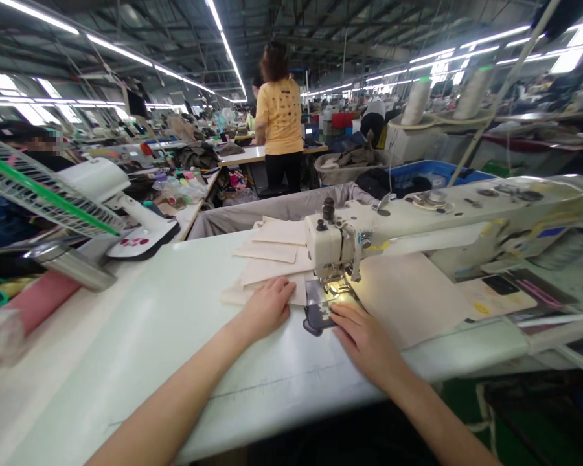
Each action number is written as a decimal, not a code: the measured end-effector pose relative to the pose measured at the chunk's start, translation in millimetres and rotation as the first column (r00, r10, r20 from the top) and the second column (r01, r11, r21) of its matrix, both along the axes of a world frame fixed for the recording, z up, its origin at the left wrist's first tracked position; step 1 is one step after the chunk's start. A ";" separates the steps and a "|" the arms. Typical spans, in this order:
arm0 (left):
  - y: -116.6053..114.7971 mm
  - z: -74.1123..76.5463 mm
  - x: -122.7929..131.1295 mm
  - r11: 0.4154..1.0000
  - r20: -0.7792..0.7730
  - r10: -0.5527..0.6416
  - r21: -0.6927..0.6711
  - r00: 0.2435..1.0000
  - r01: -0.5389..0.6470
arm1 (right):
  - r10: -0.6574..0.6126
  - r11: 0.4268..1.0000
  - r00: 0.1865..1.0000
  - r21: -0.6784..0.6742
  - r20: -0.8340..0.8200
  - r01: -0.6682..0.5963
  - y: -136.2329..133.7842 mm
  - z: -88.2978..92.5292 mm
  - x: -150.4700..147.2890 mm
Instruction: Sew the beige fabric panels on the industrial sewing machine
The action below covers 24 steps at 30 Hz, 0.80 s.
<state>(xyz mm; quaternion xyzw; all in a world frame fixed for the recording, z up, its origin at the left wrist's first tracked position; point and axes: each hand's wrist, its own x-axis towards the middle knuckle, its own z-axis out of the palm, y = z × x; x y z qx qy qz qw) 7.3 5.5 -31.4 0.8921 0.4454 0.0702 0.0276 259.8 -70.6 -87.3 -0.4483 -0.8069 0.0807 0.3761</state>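
Observation:
My left hand [267, 305] lies flat, fingers together, on a stack of cream fabric pieces [272, 259] left of the sewing machine [418, 220]. Just below the needle area, my right hand [364, 340] rests with fingers stretched out on the table, touching a small dark fabric piece [318, 314]. That dark piece lies under the lit presser foot [337, 285]. A larger cream panel [408, 294] spreads to the right of the needle under the machine arm.
A white desk fan [97, 194] stands at the left beside a metal cylinder [72, 262] and pink roll [39, 301]. Beyond the table sits a grey cloth bin [272, 210]. A person in a yellow shirt [279, 116] stands at a far table. Thread cones [415, 100] stand at the right rear.

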 end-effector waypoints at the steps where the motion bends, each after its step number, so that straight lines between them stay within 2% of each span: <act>1: -3.0 5.0 -0.7 1.000 -0.014 0.008 -0.010 1.000 -0.008 | -0.001 1.000 1.000 0.005 -0.014 0.001 0.3 -0.7 0.1; 3: -7.8 16.7 -0.5 0.997 0.069 0.043 -0.060 0.997 -0.039 | -0.001 1.000 0.999 0.004 -0.043 0.001 0.7 -0.9 0.6; 4: -9.9 22.9 -0.2 0.992 0.183 0.096 -0.097 0.978 -0.080 | -0.001 1.000 0.998 -0.001 -0.059 0.001 0.6 -0.4 1.0; 5: -12.0 28.8 -0.1 0.980 0.337 0.180 -0.146 0.924 -0.138 | -0.003 1.000 0.997 -0.008 -0.077 0.002 0.4 0.4 1.5; 6: -14.3 33.7 -0.4 0.957 0.503 0.281 -0.209 0.818 -0.200 | -0.008 1.000 0.995 -0.016 -0.095 0.007 0.0 1.5 2.0; 7: -16.8 36.9 -1.4 0.927 0.643 0.375 -0.277 0.668 -0.253 | -0.018 1.000 0.993 -0.021 -0.116 0.016 -0.6 2.6 2.7; 9: -22.8 36.3 -5.3 0.863 0.788 0.490 -0.376 0.374 -0.338 | -0.053 0.999 0.986 -0.017 -0.160 0.051 -1.9 4.6 4.0; 10: -26.4 32.1 -7.9 0.840 0.809 0.505 -0.381 0.301 -0.385 | -0.076 0.997 0.981 -0.010 -0.181 0.075 -2.6 5.2 4.8; 11: -30.4 25.7 -10.8 0.828 0.816 0.496 -0.341 0.297 -0.446 | -0.098 0.995 0.974 0.000 -0.202 0.100 -3.2 5.4 5.8; 12: -34.9 17.9 -13.6 0.824 0.806 0.471 -0.257 0.358 -0.505 | -0.120 0.992 0.968 0.009 -0.222 0.125 -3.8 5.4 7.1; 13: -39.9 9.8 -16.1 0.835 0.768 0.431 -0.140 0.474 -0.533 | -0.141 0.989 0.960 0.014 -0.240 0.148 -4.3 5.4 8.5; 14: -45.3 2.6 -18.0 0.867 0.693 0.368 -0.014 0.620 -0.499 | -0.161 0.985 0.952 0.014 -0.260 0.170 -5.0 5.8 10.0; 15: -50.9 -2.9 -19.0 0.912 0.584 0.280 0.086 0.762 -0.401 | -0.182 0.981 0.943 0.007 -0.280 0.191 -5.8 7.0 11.5; 16: -56.6 -5.8 -19.1 0.952 0.455 0.180 0.142 0.872 -0.271 | -0.204 0.977 0.932 -0.003 -0.299 0.212 -7.1 9.4 12.6; 17: -62.2 -6.0 -18.0 0.977 0.323 0.094 0.152 0.942 -0.150 | -0.226 0.972 0.922 -0.014 -0.315 0.234 -9.0 13.4 12.9; 18: -67.5 -3.9 -15.8 0.989 0.200 0.039 0.129 0.979 -0.066 | -0.245 0.968 0.913 -0.022 -0.326 0.252 -11.7 19.1 12.0; 20: -76.5 4.7 -8.9 0.997 0.002 0.034 0.068 0.999 -0.034 | -0.246 0.968 0.917 -0.031 -0.316 0.249 -19.2 34.2 5.0; 22: -82.8 12.7 -1.3 0.997 -0.134 0.074 0.033 0.988 -0.070 | -0.166 0.986 0.954 -0.047 -0.249 0.159 -28.3 50.0 -9.7; 24: -86.0 14.0 3.5 0.998 -0.170 0.053 0.026 0.984 -0.049 | -0.035 0.996 0.988 -0.084 -0.152 0.023 -35.4 59.8 -29.9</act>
